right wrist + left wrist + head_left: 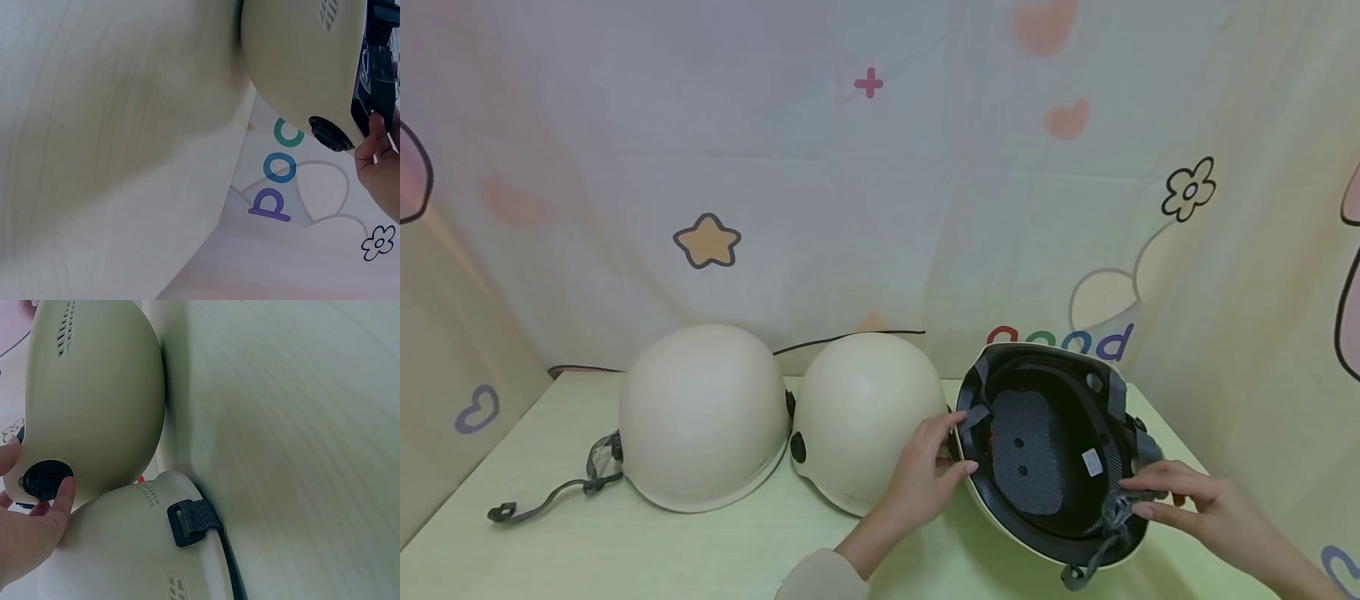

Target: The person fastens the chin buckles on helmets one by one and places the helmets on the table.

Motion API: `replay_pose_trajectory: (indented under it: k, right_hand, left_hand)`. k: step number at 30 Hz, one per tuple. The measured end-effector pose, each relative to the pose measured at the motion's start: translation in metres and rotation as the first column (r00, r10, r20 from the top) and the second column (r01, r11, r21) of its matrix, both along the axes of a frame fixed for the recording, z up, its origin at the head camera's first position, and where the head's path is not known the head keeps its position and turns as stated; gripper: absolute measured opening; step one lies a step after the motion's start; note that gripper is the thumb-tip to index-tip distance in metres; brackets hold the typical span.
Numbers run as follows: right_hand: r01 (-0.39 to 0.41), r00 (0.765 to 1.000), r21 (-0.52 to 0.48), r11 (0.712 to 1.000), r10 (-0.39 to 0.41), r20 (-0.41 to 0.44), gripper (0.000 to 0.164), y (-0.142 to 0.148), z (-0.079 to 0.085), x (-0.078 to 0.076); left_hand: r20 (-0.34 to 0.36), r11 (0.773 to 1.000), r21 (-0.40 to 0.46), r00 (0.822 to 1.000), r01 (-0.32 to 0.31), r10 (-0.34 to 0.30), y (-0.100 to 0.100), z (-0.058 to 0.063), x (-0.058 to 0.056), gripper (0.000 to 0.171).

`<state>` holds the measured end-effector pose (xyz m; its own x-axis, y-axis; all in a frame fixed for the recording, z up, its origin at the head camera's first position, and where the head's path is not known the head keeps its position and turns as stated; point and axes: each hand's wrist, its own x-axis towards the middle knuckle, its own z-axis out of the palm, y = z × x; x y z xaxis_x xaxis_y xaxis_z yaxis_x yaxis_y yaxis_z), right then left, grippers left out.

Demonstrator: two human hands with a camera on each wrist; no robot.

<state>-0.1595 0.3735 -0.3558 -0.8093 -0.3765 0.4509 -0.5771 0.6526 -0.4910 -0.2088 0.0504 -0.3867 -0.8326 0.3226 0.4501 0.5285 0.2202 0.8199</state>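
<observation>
A cream helmet (1026, 450) rests on its shell at the right of the table, its black padded inside facing up and toward me. My left hand (917, 471) grips its left rim, thumb at the front edge and fingers further up. The left wrist view shows those fingers around a round black knob (47, 479) on the shell. On the opposite side, my right hand (1206, 504) pinches the dark chin strap (382, 94) at the rim. Part of the strap (1078, 575), with a buckle, hangs over the front edge. A small white label (1092, 462) shows inside.
Two more cream helmets, a left one (707, 417) and a middle one (868, 408), sit dome up beside it. A chin strap (550, 500) trails from the left helmet across the pale table (722, 567). A printed curtain (820, 208) hangs behind.
</observation>
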Motion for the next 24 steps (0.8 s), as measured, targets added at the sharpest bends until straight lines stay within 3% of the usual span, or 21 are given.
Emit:
replay_pose_trajectory:
  k: [6,12,21,24]
  right_hand:
    - [-0.076,0.996,-0.042,0.996,0.074,-0.051,0.039,-0.001,0.0,-0.003]
    - [-0.042,0.999,0.05,0.998,0.041,0.01,0.039,0.003,0.001,0.0]
    - [0.062,0.998,0.044,0.997,-0.062,0.006,0.027,0.005,0.01,0.002]
    - [0.043,0.999,0.066,0.997,-0.043,0.008,0.029,0.005,0.01,0.002]
  left_hand:
    - [-0.01,1.0,0.002,1.0,0.007,-0.007,0.001,0.0,0.0,0.054]
    - [-0.008,1.0,0.005,1.0,0.018,-0.018,0.002,-0.001,0.0,0.053]
    - [-0.007,1.0,0.007,1.0,0.015,-0.015,0.001,-0.001,0.0,0.053]
    - [-0.012,1.0,0.007,1.0,0.007,-0.007,0.0,-0.001,0.0,0.053]
